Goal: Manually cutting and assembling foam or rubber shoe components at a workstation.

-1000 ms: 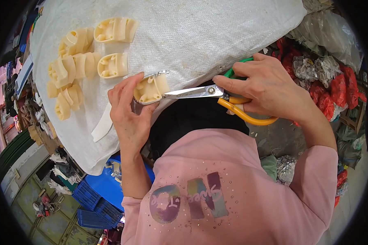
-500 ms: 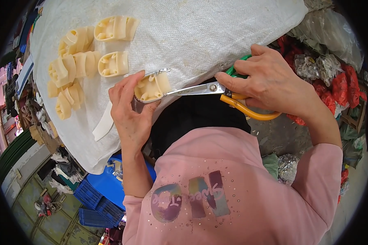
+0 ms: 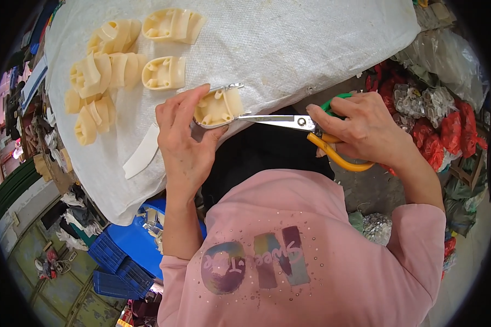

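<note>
My left hand (image 3: 185, 128) grips a cream plastic part (image 3: 219, 108) by its rounded end, fingers on the far side and thumb on the near side. A shiny silver strip (image 3: 227, 86) runs along its outer edge and sticks out past the far corner. Scissors (image 3: 281, 121) with one green and one orange handle are in my right hand (image 3: 360, 128). Their blades lie almost together, and the tip meets the near corner of the part; whether it cuts anything is too small to tell.
Several similar cream parts (image 3: 163, 73) rest on the white woven sheet (image 3: 267, 43) at the far left. A white strip (image 3: 142, 155) lies beside my left wrist. Lower left are a blue tub (image 3: 128, 240) and blue crates (image 3: 123, 278). Red bags (image 3: 447, 128) are piled at the right.
The whole view has shifted a little. Both hands keep their holds. The scissors have tilted, their handles now lower and nearer my body, with the tip still at the part's near corner.
</note>
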Tool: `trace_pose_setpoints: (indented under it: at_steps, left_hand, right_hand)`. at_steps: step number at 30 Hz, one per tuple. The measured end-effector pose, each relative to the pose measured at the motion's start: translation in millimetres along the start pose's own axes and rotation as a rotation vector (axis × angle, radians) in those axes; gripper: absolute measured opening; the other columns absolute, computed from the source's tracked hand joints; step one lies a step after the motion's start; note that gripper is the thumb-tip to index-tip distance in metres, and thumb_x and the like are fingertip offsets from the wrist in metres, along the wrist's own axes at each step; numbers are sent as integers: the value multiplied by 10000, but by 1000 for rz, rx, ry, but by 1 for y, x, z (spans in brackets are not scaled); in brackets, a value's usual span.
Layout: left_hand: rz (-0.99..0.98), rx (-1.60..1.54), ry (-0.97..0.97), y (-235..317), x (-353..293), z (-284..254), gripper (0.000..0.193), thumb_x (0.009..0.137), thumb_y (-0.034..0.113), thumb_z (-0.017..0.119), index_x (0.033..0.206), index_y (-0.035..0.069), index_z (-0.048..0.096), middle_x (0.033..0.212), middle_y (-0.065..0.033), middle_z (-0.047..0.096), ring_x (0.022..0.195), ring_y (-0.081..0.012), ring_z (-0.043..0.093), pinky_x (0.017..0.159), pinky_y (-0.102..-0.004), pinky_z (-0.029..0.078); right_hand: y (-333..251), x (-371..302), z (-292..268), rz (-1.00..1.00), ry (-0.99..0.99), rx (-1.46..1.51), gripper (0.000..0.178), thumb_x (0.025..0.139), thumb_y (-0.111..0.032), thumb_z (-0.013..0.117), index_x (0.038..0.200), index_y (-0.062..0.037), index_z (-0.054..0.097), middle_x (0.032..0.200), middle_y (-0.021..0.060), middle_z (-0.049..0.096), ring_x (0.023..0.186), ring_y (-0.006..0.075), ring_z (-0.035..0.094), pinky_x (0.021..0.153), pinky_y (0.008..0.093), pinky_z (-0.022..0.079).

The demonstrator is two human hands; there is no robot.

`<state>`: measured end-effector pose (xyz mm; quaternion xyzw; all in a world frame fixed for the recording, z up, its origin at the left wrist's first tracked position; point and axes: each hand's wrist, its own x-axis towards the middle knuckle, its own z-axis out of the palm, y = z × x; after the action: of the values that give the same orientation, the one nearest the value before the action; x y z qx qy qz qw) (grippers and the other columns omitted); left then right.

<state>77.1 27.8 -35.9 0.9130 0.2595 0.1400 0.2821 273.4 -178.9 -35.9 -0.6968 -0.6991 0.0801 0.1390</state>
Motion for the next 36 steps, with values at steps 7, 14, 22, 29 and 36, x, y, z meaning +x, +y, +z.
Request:
trace_pose_setpoints:
  at_steps: [7, 14, 22, 29, 36]
  left_hand:
    - [18, -10, 18, -1, 0, -1, 624, 559, -51, 741, 1156, 68, 607, 1105, -99, 584, 1039, -257, 536, 901, -342, 442]
    - [-51, -40, 143, 1, -3, 11, 604, 557, -6, 787, 1128, 42, 597, 1006, -90, 550, 961, -239, 560, 861, -318, 461]
    - [-18, -17, 140, 1, -2, 16, 598, 557, 24, 807, 1112, 42, 585, 973, -98, 544, 940, -265, 542, 839, -346, 457]
    - [-34, 36, 156, 3, -2, 15, 571, 592, 11, 782, 1128, 31, 585, 965, -89, 529, 898, -230, 574, 827, -306, 471]
    - [-74, -39, 177, 6, -1, 20, 559, 607, 0, 765, 1134, 27, 580, 967, -89, 516, 898, -228, 567, 813, -302, 470]
  right_hand:
    - [5, -20, 3, 311, 78, 164, 598, 668, -307, 795, 1175, -99, 559, 726, 56, 545, 596, 250, 571, 510, 355, 443]
    - [-8, -14, 5, 528, 318, 843, 647, 759, -25, 559, 1385, -77, 402, 979, 79, 505, 965, 179, 496, 839, 292, 404]
    - [-47, 42, -1, 320, 692, 2018, 655, 824, -105, 520, 1417, 21, 273, 1074, 166, 567, 973, 207, 556, 868, 336, 454]
    - [-46, 58, 8, 146, 1039, 1604, 478, 862, -19, 428, 1337, -13, 371, 918, 75, 544, 778, 94, 486, 691, 236, 417]
    - [-43, 77, 34, 314, 644, 1772, 468, 870, -62, 452, 1325, 4, 365, 901, 118, 532, 819, 176, 487, 771, 322, 418]
